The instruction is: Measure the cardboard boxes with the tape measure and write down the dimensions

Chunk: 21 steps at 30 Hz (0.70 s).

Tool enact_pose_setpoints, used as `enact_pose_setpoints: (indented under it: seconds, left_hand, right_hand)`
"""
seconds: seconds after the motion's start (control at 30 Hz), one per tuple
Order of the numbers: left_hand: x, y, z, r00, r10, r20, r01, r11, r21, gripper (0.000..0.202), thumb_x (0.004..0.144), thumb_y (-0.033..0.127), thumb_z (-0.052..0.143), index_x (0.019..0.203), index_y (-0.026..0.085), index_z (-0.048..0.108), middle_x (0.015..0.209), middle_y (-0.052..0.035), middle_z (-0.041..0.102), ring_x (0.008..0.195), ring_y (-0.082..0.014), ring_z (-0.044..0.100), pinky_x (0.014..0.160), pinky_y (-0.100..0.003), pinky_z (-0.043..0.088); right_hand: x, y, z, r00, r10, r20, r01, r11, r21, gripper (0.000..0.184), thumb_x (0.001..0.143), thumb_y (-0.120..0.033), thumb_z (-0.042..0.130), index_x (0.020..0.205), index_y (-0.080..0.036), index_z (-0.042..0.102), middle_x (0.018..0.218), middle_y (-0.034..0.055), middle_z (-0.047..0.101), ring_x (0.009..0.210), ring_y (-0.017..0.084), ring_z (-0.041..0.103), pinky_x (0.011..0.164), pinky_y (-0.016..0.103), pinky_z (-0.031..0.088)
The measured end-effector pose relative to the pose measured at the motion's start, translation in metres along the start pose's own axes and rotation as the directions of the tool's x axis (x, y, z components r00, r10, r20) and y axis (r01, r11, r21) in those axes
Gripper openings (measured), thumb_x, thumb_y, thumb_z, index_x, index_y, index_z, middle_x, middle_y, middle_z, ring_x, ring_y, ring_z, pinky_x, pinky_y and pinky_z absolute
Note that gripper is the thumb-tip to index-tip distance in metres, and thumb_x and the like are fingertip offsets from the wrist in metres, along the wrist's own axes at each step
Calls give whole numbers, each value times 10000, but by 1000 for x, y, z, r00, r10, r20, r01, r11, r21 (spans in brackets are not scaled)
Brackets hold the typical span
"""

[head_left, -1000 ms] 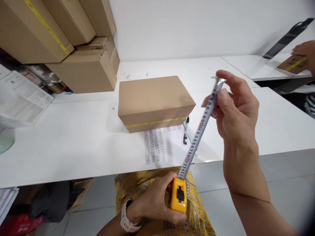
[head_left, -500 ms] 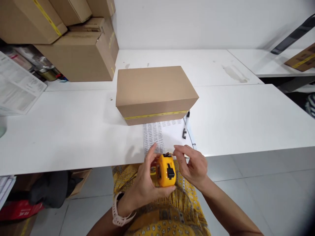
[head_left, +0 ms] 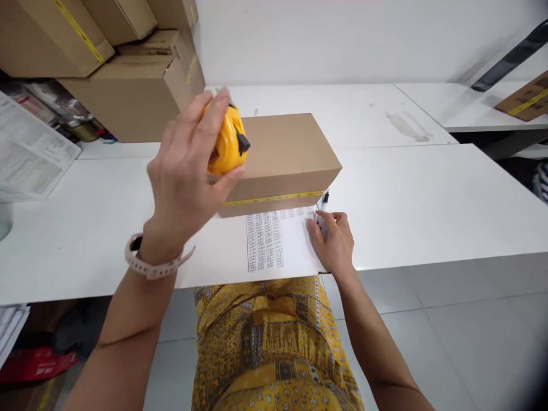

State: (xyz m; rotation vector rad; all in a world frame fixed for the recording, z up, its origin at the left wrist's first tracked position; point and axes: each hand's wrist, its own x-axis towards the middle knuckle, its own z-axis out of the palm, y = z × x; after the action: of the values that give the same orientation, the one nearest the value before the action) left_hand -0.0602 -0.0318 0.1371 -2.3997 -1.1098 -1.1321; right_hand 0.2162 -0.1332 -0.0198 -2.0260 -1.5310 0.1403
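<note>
My left hand is raised over the left end of a closed cardboard box. Its fingers wrap round a yellow tape measure with a black lock button. My right hand rests low on the sheet of paper in front of the box. Thumb and fingers close round a pen, whose black end sticks out beyond them; the rest of it is hidden by the hand. Columns of small writing cover the left side of the sheet.
Stacked cardboard boxes stand at the back left. A printed white sheet is at the left edge. Another taped box sits far right, by a dark slanted bar. The white table's front edge runs before my lap.
My left hand has lifted the tape measure from the front edge up and left, over the box. My right hand has left the tape measure and closed on the pen on the paper.
</note>
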Motion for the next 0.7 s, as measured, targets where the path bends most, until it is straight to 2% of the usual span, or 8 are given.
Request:
enact_pose_setpoints:
  seconds: [0.17,0.27,0.33,0.4,0.5,0.57,0.63,0.7]
  left_hand:
    - [17,-24,42,975,-79,208,73,997,39,547,952,408,672,1452,226,543,1575,-75,513,1376,-320,519,1140,-529,458]
    - [3,-9,45,999,-2,41,-1,997,72,434,959,307,646,1383,230,600,1509,-94,580,1399,-342,510,1128,-538,458]
    - [-14,10,43,987,131,-96,-128,991,35,436,955,251,649,1383,199,587,1457,-124,615,1392,-326,526,1135,-522,455]
    - [-36,28,46,950,305,-71,-311,944,-107,435,974,211,623,1403,183,553,1358,-115,680,1326,-257,596,1110,-437,492]
    - [-74,41,63,849,430,307,-326,884,-336,520,1015,377,590,1470,150,483,1500,-155,582,1476,-273,456,1177,-440,427]
    - [-95,40,77,705,405,582,-215,904,-369,753,989,563,577,1557,112,373,1659,-211,357,1586,-320,234,1254,-504,290]
    - [-109,36,88,571,367,734,-137,924,-356,917,961,673,548,1620,109,252,1721,-224,159,1615,-329,74,1288,-529,159]
    - [-114,35,92,511,347,787,-104,933,-344,960,957,707,523,1645,127,186,1734,-212,61,1617,-321,-12,1295,-523,83]
  right_hand:
    - [2,-6,-4,996,73,43,-71,997,-43,331,988,-455,511,1122,-211,689,1111,124,613,993,283,618,741,367,444]
    - [9,-8,-9,990,115,83,-108,990,-87,298,970,-476,530,1030,-207,644,1060,108,629,867,252,606,665,331,379]
    - [15,-6,-12,985,124,117,-113,989,-93,255,961,-446,532,1004,-208,612,991,90,643,764,222,574,634,318,337]
    - [20,0,-14,984,109,144,-100,993,-67,187,947,-352,511,1024,-206,599,898,68,647,694,204,540,627,316,321]
    - [23,8,-14,992,82,96,-85,996,30,256,898,-226,463,1105,-189,610,744,27,616,647,199,521,638,326,338]
    - [19,13,-13,989,146,2,-143,972,189,291,890,-231,465,1117,-181,638,671,-2,588,601,181,511,624,323,365]
    - [12,15,-16,959,273,-75,-208,860,466,288,891,-281,500,1100,-180,670,684,-9,619,571,157,531,598,311,410]
    - [5,16,-21,923,369,-114,-174,661,730,286,872,-309,539,1075,-178,693,778,17,698,629,160,629,611,315,483]
